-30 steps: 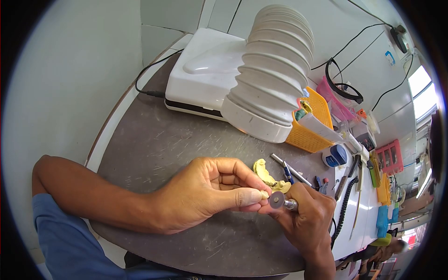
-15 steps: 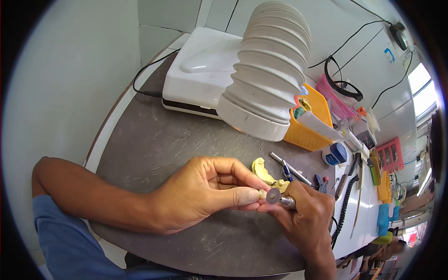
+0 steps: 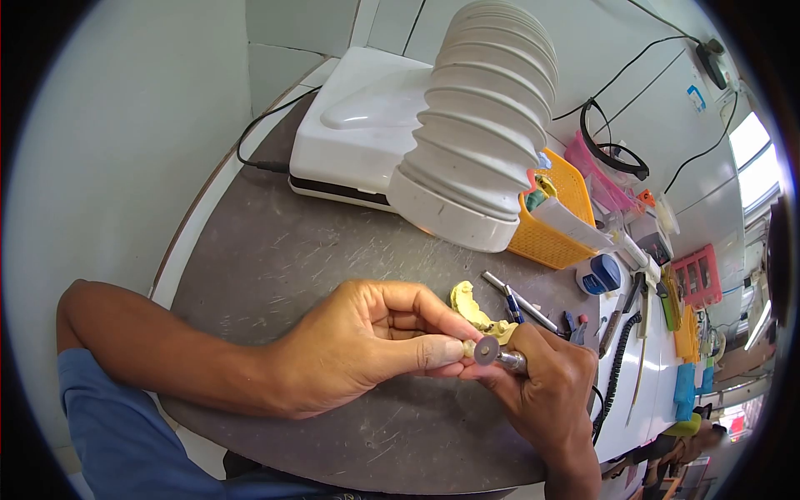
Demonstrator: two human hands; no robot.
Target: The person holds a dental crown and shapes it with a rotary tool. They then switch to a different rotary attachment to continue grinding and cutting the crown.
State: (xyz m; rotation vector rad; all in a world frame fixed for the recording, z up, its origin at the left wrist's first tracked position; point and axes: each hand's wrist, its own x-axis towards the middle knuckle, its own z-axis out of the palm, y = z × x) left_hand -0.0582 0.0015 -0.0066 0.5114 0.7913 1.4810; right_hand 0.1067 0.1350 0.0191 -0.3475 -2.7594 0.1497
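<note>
While the left hand (image 3: 375,346) pinches a tiny cream dental piece (image 3: 470,350) between thumb and fingertips (maybe a crown, it's half hidden), that grip looks like the anchor for everything. I'd hold it snug rather than squeezed, with the edge to be worked poking clear of the skin. Just beyond that grip on the bench (image 3: 275,250) there's a yellow dental cast (image 3: 468,305), handy for checking against imo. Right next to the pinched piece is a grey disc (image 3: 486,351); can't tell if it's actually touching. Its metal handpiece (image 3: 513,361) sits in the right hand (image 3: 550,375), fingers wrapped around it in a firm grip. Best bet: brace the hands on each other, use light short passes, and mind the left fingertips. Beyond the right grip lies a blue pen (image 3: 512,306).
</note>
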